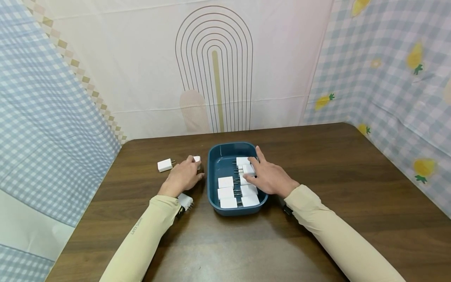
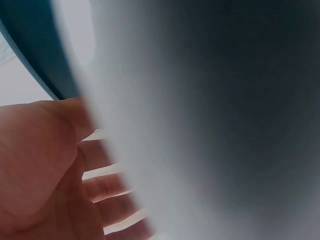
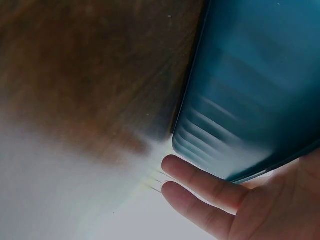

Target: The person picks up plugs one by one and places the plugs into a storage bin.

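On the table left of the bin, my left hand [image 1: 182,176] reaches over a white plug-in charger [image 1: 197,159]. Its fingertips are right at that charger, and I cannot tell whether they grip it. A blurred pale shape covers most of the left wrist view and hides those fingertips. Over the right side of the blue plastic bin [image 1: 213,196], my right hand [image 1: 270,177] pinches another white charger [image 1: 248,169] between thumb and index finger. Its metal prongs point left. Below it, more white chargers [image 1: 225,192] lie in two columns inside, prongs facing inward.
One white charger [image 1: 164,165] lies at the left on the brown wooden table [image 1: 334,168]. Another charger [image 1: 185,201] sits beside my left wrist, nearer to me. Patterned cloths [image 1: 148,66] hang behind and along both sides of the table.
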Motion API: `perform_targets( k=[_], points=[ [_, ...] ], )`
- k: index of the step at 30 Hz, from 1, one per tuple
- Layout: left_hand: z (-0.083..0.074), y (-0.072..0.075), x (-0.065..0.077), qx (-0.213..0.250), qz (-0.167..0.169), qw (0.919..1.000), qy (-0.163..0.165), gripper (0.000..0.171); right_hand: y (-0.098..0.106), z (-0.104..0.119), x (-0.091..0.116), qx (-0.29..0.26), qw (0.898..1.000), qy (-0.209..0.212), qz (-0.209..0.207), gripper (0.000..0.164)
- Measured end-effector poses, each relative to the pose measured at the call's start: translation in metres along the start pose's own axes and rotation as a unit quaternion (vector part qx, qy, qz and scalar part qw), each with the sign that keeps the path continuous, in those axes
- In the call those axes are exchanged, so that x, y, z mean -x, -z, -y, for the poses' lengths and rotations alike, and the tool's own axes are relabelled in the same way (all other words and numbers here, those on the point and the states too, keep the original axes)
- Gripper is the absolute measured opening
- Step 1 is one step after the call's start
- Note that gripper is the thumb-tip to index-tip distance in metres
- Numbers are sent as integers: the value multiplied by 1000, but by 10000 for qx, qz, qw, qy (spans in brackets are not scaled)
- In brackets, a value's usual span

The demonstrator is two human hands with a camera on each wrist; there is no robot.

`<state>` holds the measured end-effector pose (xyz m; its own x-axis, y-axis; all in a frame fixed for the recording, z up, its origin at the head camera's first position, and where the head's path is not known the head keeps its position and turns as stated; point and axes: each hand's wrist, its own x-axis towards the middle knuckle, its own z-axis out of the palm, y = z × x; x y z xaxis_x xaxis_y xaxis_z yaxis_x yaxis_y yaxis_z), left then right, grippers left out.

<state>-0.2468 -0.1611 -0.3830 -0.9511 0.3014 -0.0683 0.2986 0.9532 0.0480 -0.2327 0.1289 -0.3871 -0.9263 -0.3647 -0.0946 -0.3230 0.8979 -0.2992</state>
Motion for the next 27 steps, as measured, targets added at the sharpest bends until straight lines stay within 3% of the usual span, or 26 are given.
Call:
perform_targets(
  k=[6, 15, 20, 27],
  points=[
    [1, -1, 0, 94, -228, 9997, -69, 40, 0, 0, 0, -4, 10000, -5, 9, 76],
    [2, -2, 0, 132, 67, 9999, -22, 60, 0, 0, 0, -33, 10000, 6, -18, 76],
    [3, -3, -1, -48, 70, 10000, -7, 58, 0, 1, 0, -53, 10000, -19, -12, 76],
    [3, -4, 0, 51, -63, 10000, -27, 55, 0, 1, 0, -48, 10000, -25, -8, 76]
  ],
)
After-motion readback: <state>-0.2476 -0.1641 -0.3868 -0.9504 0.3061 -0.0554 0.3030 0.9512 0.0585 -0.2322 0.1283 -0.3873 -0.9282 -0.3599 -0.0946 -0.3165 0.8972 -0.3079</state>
